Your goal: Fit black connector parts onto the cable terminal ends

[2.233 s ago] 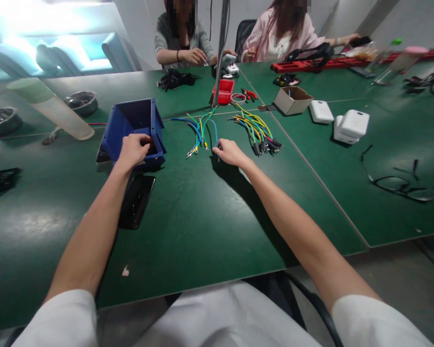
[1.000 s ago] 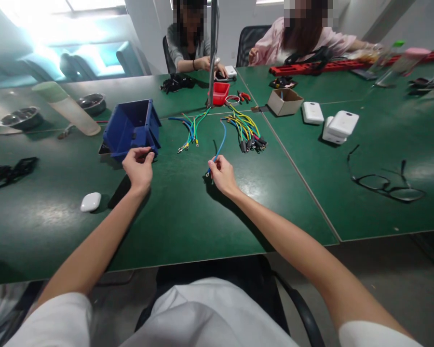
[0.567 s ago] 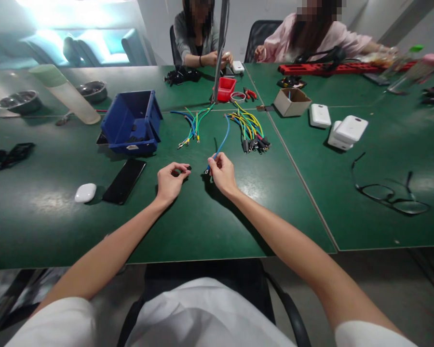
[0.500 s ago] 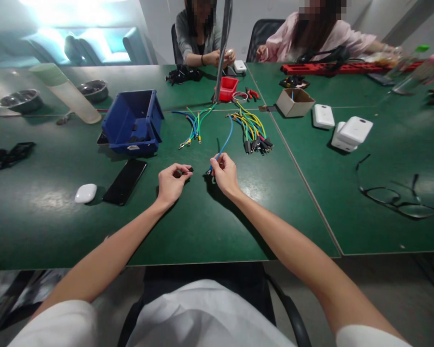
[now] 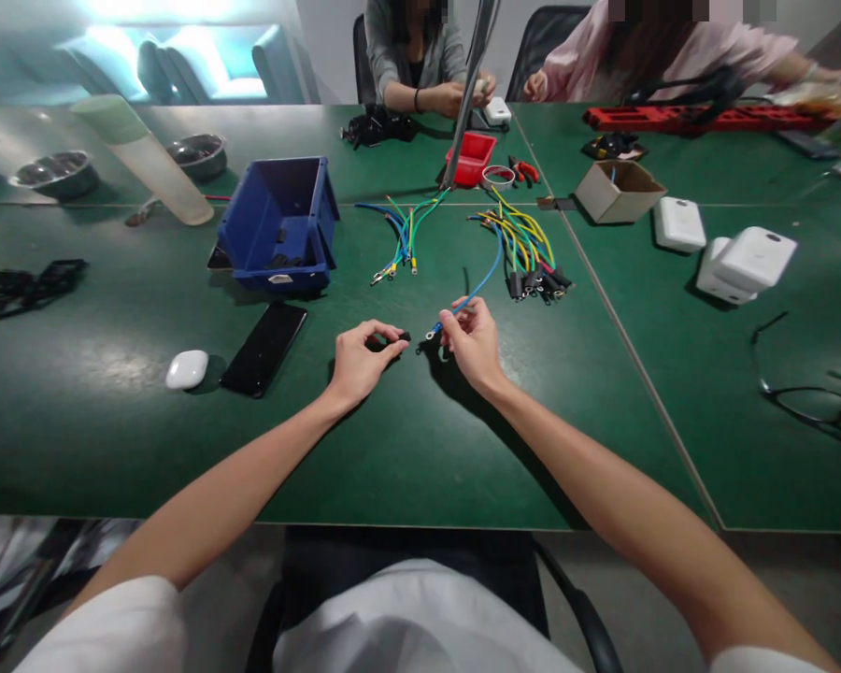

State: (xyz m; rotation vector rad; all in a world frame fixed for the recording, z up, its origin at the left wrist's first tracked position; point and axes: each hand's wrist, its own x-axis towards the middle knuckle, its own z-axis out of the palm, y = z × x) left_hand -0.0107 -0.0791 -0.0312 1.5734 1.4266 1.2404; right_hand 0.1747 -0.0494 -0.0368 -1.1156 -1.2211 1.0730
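Note:
My left hand (image 5: 364, 358) pinches a small black sleeve-like piece (image 5: 405, 336) between thumb and fingertips, just above the table. Close by on the right, my right hand (image 5: 473, 341) is closed on a blue wire (image 5: 489, 273), near its end. A metal ring terminal (image 5: 431, 334) on that end sticks out past the fingers, pointing at the black piece; the two are apart. Beyond the right hand lies a bundle of yellow, green and blue wires (image 5: 533, 234), several with black sleeves on their ends. A smaller group of wires (image 5: 407, 234) lies to its left.
A blue bin (image 5: 280, 279) with black pieces inside stands left, behind a phone (image 5: 264, 348) and a white case (image 5: 187, 370). A red bin (image 5: 474, 159), a metal pole (image 5: 466, 107) and a cardboard box (image 5: 617, 196) are farther back. Glasses (image 5: 813, 402) lie right. Two people sit opposite.
The view has shifted, so the table's contents sit differently in the picture. My hands have come closer together, and the ring terminal on the blue wire now points more toward the black piece.

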